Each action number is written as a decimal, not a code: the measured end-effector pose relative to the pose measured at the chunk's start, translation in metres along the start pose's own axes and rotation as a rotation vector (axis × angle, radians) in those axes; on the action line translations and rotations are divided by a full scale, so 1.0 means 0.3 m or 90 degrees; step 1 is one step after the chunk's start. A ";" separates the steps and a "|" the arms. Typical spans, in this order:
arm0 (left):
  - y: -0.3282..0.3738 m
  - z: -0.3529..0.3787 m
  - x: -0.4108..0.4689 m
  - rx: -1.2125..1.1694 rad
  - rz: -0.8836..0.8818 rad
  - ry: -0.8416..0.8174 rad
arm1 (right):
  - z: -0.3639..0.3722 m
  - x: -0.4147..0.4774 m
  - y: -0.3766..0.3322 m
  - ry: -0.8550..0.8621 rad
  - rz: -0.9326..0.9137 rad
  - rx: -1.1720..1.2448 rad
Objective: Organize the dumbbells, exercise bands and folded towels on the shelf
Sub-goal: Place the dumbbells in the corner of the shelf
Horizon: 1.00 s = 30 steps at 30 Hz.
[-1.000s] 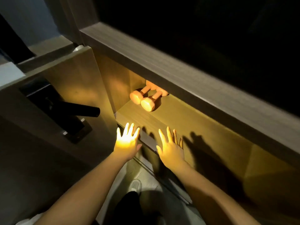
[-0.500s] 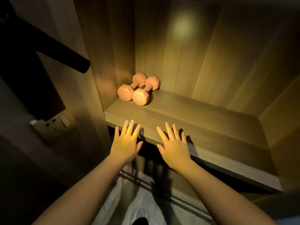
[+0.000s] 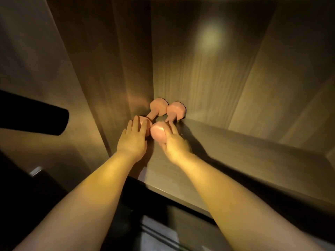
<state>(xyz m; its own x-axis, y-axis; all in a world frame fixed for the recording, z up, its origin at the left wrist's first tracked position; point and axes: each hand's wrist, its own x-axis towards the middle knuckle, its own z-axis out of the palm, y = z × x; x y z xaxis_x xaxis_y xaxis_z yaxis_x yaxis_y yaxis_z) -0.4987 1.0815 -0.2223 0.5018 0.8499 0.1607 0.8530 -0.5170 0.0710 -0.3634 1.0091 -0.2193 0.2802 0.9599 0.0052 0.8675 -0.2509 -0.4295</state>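
Two pink dumbbells lie side by side in the back left corner of the wooden shelf (image 3: 244,160). My left hand (image 3: 133,142) rests with fairly straight fingers on the near head of the left dumbbell (image 3: 159,106) and hides most of that head. My right hand (image 3: 176,147) wraps the right side of the near head of the right dumbbell (image 3: 157,131), thumb below it; this hand is blurred. No bands or towels are in view.
The shelf's left side panel (image 3: 108,69) stands right beside the left dumbbell, and the back panel (image 3: 208,78) is just behind both. A black cylinder (image 3: 36,115) juts in from the left, outside the shelf. Bare shelf board stretches to the right.
Both hands have reached forward from the shelf's front edge onto the near heads of the dumbbells. The camera has moved closer to the corner.
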 end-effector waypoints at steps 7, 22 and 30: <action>-0.029 0.044 0.099 0.023 0.041 0.020 | 0.040 0.109 0.027 0.024 0.024 0.087; -0.043 0.033 0.075 -0.109 0.227 -0.041 | 0.044 -0.089 0.102 0.115 -0.012 0.176; -0.055 0.028 0.091 -0.083 0.251 -0.049 | 0.011 -0.041 0.100 0.090 -0.003 0.147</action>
<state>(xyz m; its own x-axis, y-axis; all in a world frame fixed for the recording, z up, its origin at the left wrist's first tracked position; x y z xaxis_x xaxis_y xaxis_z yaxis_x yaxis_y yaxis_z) -0.4978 1.1141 -0.2274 0.7993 0.5875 0.1265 0.5712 -0.8081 0.1437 -0.3422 0.9901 -0.2351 0.3446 0.9301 0.1270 0.7569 -0.1953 -0.6237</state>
